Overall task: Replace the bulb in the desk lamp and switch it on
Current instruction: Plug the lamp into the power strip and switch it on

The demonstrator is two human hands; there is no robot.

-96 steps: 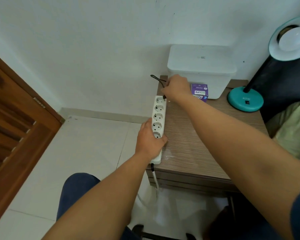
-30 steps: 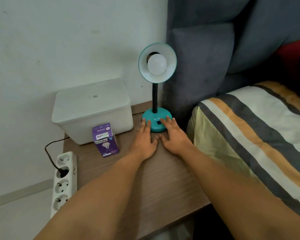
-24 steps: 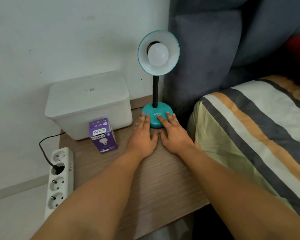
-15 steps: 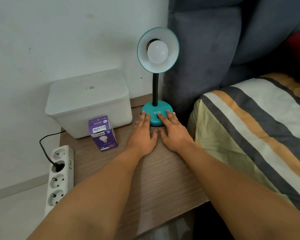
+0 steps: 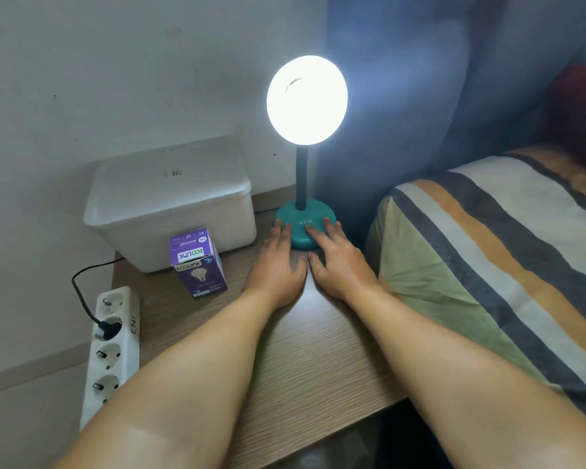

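The teal desk lamp stands at the back of the wooden bedside table [image 5: 305, 350], and its shade [image 5: 307, 100] glows bright white, so the bulb inside is washed out. Both hands lie flat on the table in front of the lamp's round base [image 5: 306, 220]. My left hand [image 5: 278, 265] touches the base's left side with its fingertips. My right hand [image 5: 335, 262] rests a finger on the front of the base, over the spot where the switch sits. Neither hand grips anything. The lamp's black cord [image 5: 82, 296] is plugged into a white power strip [image 5: 110, 350].
A purple bulb box [image 5: 198, 264] stands left of my hands, in front of a white lidded plastic box [image 5: 170, 198]. The power strip lies along the table's left edge. A bed with a striped cover [image 5: 504, 258] and a dark padded headboard [image 5: 420, 96] border the right side.
The lamp has come on; half a second ago its bulb was dark. Both hands stay at the lamp's base. Three seconds ago they were at the power strip with the plug.
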